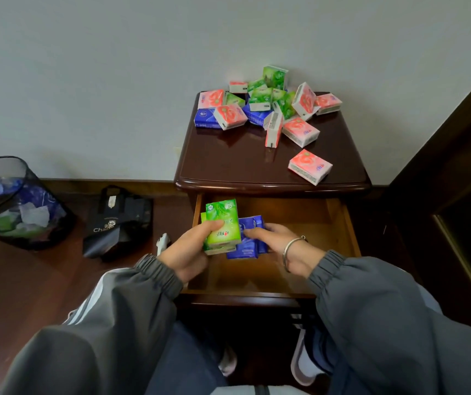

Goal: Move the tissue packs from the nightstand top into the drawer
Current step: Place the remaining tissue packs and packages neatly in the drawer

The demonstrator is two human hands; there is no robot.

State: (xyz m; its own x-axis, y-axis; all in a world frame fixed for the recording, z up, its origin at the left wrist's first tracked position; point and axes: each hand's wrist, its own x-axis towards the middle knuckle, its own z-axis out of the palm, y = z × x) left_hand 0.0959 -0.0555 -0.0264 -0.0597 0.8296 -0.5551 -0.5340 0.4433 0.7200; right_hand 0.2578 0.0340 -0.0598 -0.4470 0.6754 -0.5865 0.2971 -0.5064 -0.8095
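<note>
Far to the left, on the dark wooden floor, stands a black mesh wastebasket [14, 203] with scraps of blue and green wrapping inside, and near it slumps a black fabric shopping bag [120, 220]. Next comes the left hand [188, 252], thumb and fingers clamped round a small stack of bright green plastic-wrapped tissue packs [222, 223], held upright over the left side of the open light-wood drawer [339, 223]. Touching them on the right are dark blue plastic-wrapped tissue packs [250, 235]. The right hand [279, 243], a silver metal bangle [291, 252] at its wrist, grips these with bent fingers; whether they rest on the drawer bottom I cannot tell. Above, on the glossy dark brown nightstand top [228, 161], a loose heap of pink, green and blue tissue packs [265, 104] lies along the back edge, and a single pink pack [310, 166] sits near the front right corner.

I'd say the job is barely begun. The slick wrappers look slippery, so the green stack could fan apart and drop askew. A sleeve reaching back for the heap could sweep the single pink pack off the edge, and pulling one pack may topple those standing on end
</note>
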